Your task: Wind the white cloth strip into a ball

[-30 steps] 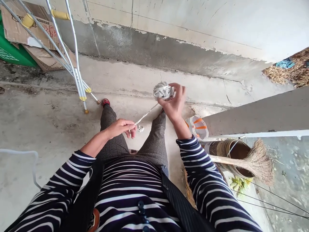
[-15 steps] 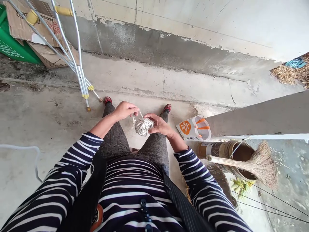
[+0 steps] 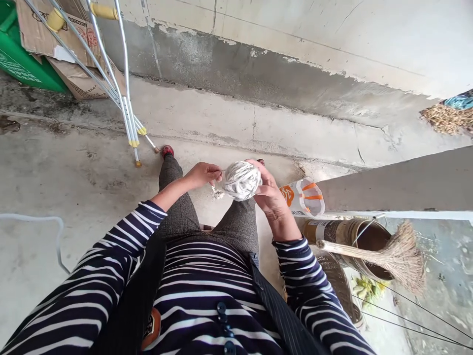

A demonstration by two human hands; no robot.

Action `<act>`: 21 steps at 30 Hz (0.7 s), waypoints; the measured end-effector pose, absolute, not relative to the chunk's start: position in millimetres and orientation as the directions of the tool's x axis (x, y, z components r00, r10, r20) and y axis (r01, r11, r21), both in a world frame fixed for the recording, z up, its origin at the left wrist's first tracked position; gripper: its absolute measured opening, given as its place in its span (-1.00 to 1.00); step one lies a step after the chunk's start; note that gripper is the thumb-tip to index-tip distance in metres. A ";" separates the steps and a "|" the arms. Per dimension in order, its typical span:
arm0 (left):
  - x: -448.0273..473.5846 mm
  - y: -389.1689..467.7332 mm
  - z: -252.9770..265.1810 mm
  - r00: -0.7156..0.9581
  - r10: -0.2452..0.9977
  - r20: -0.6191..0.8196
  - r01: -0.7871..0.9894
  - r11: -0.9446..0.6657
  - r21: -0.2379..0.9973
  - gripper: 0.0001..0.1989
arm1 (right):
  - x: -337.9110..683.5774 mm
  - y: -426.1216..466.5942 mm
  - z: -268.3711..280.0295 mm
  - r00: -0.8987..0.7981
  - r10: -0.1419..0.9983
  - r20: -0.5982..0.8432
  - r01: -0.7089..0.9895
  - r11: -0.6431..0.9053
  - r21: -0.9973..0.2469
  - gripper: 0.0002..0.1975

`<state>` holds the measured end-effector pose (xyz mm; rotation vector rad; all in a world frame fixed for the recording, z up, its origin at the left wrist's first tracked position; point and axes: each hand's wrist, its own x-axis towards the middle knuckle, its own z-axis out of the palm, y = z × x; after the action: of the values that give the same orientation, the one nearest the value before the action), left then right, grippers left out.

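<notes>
A ball of white cord (image 3: pixel 242 181) is held up in front of my legs, wound in criss-crossing strands. My right hand (image 3: pixel 269 192) grips it from the right side, fingers behind and thumb in front. To the left of the ball, my left hand (image 3: pixel 204 175) pinches the cord close to where it leaves the ball. A short knotted, frayed bit of cord (image 3: pixel 217 192) dangles below the left fingertips. The far side of the ball and most of my right fingers are hidden.
Metal crutches (image 3: pixel 127 108) lean at the upper left by a cardboard box (image 3: pixel 79 79) and a green bin (image 3: pixel 31 64). To the right are an orange-and-white bag (image 3: pixel 310 197), a bucket (image 3: pixel 369 234) and a straw broom (image 3: pixel 402 256). A concrete wall (image 3: pixel 236 69) runs ahead.
The ball has come up closer to the camera and shifted right, turning in my right hand. My left hand has moved right and slightly down, still pinching the cord.
</notes>
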<state>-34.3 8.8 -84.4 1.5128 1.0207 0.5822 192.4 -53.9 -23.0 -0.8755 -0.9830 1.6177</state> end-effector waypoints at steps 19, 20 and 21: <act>-80.9 79.1 -114.6 0.127 0.990 -0.068 0.443 0.005 0.896 -0.72 | 225.6 -102.8 54.8 0.184 0.982 0.036 -0.405 0.110 -0.908 -0.37; -82.0 85.6 -103.8 0.118 0.992 -0.045 0.413 -0.008 0.911 -0.72 | 226.1 -104.2 53.0 0.188 0.982 0.033 -0.406 0.108 -0.908 -0.36; -82.3 90.6 -92.4 0.111 0.994 -0.006 0.374 -0.036 0.927 -0.71 | 226.1 -104.6 52.2 0.188 0.982 0.034 -0.409 0.109 -0.906 -0.35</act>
<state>-82.3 90.6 -92.4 1.5477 1.3898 0.9297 226.1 -104.6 52.2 -0.9182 -0.8008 1.2023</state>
